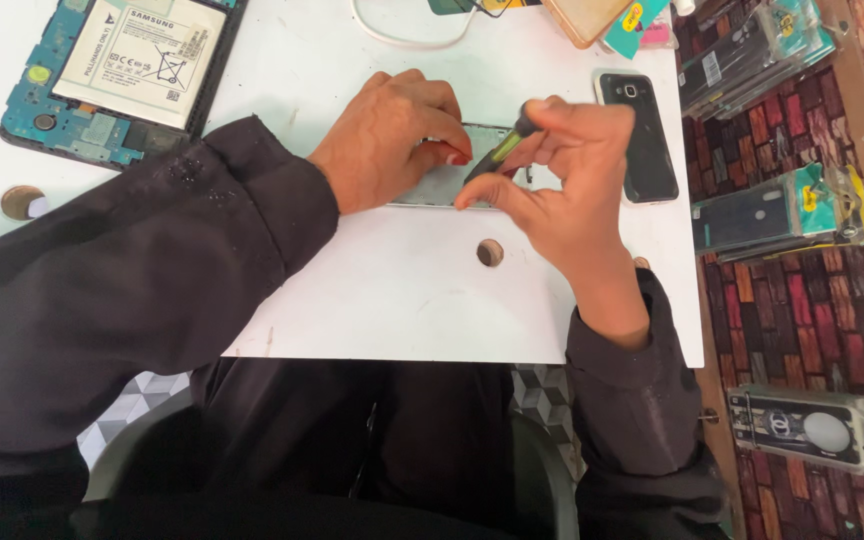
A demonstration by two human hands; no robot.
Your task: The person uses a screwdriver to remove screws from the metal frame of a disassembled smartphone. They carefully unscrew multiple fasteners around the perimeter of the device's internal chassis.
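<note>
Your left hand [387,140] presses flat on the metal frame [442,185] mid-tabletop [392,290]; your right hand [562,170] pinches the screwdriver [500,150], tip on the frame. Keep the frame pinned and the tip seated squarely, turning lightly.

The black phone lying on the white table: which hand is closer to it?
Right. The right hand, holding a small screwdriver, sits just beside the black phone; the left hand presses the flat metal part farther away.

Left hand [392,140] lies knuckles-up, fingers curled downward, forearm running off toward eight o'clock. Right hand [562,170] sits at its three o'clock, thumb and fingertips pinched together.
</note>
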